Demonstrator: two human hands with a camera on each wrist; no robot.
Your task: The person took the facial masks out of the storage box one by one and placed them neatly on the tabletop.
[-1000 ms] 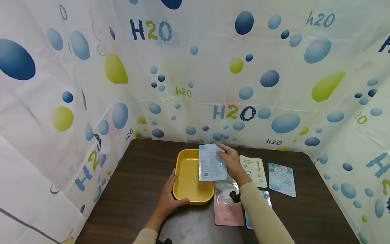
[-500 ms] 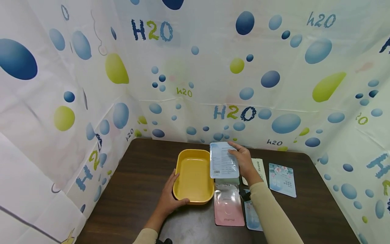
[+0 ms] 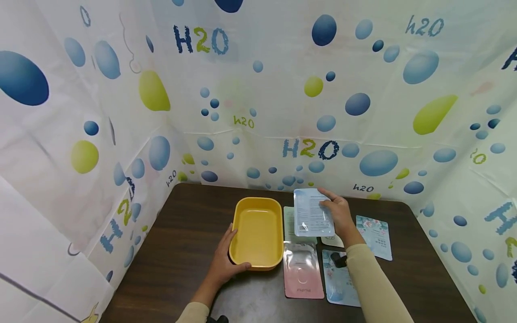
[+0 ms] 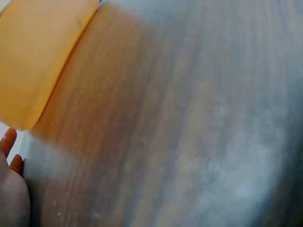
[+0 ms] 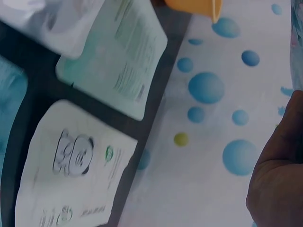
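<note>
My left hand holds the yellow plastic tub at its near left corner, thumb at the front rim and fingers along the left side. The left wrist view catches the tub's wall beside part of that hand. My right hand pinches a light blue face mask packet by its right edge, printed text side up. That packet overlaps a pale green packet and a cream packet with a panda. In the right wrist view only a sliver of the held packet shows.
A pink and silver packet lies right of the tub's near end. Beside it is a blue floral packet, partly under the right forearm. Another blue floral packet lies farther right. A patterned curtain rises behind the dark table.
My right hand has carried the light blue packet rightward, from over the tub's right side to above the green and cream packets. The left hand and tub have stayed put.
</note>
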